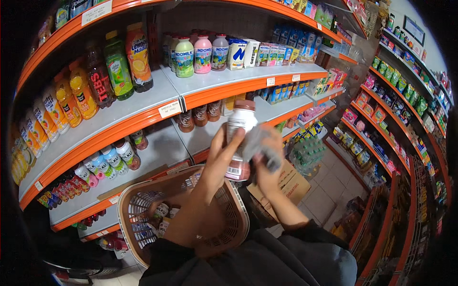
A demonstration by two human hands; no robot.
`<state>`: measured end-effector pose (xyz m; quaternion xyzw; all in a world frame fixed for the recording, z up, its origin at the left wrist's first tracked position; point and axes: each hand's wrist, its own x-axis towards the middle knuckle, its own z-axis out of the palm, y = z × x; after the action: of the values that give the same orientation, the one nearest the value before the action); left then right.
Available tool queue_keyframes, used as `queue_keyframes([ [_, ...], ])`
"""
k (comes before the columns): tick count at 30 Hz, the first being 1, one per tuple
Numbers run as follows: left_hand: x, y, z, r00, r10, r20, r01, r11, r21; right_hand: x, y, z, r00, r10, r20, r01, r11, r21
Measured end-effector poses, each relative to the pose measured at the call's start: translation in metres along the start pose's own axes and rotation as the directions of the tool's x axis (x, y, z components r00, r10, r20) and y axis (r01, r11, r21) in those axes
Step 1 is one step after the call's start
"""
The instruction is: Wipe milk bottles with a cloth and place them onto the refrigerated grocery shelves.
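Note:
My left hand grips a plastic drink bottle with a brown cap, a white label and a brown lower part. It is held nearly upright above a basket. My right hand holds a grey cloth against the bottle's right side; hand and cloth are blurred. The cloth hides part of the label. Below my left forearm is the brown plastic laundry-style basket with slotted walls. Several Milku bottles lie inside it, partly covered by my arm.
Orange-edged shelves curve across the front, holding juice bottles, Indomilk bottles and milk cartons. Lower down stand more Milku bottles. A cardboard box and wrapped green-capped bottles rest on the tiled floor. Stocked shelves line the right.

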<state>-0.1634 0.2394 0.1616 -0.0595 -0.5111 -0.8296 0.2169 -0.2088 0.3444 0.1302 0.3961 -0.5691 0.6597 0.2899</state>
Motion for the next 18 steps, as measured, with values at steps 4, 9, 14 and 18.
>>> queue_keyframes([
  [4, 0.000, -0.006, 0.005, 0.989, 0.106, 0.103, -0.115, 0.989, 0.090, 0.046, -0.012, 0.007, 0.938, 0.330, -0.109, -0.286, 0.911, 0.297],
  [9, 0.009, 0.001, -0.007, 0.999, 0.020, 0.048, 0.000, 0.925, -0.380, -0.016, -0.017, 0.004, 0.981, -0.133, 0.140, 0.144, 0.987, -0.072],
  [14, 0.000, -0.009, 0.002, 0.998, 0.001, -0.061, -0.004, 0.999, -0.049, 0.002, -0.001, 0.002, 0.994, -0.040, 0.099, 0.039, 0.999, 0.013],
  [18, -0.008, -0.017, -0.002, 0.993, 0.072, 0.098, -0.081, 0.993, 0.089, 0.038, -0.013, 0.006, 0.880, 0.473, -0.038, -0.431, 0.831, 0.350],
])
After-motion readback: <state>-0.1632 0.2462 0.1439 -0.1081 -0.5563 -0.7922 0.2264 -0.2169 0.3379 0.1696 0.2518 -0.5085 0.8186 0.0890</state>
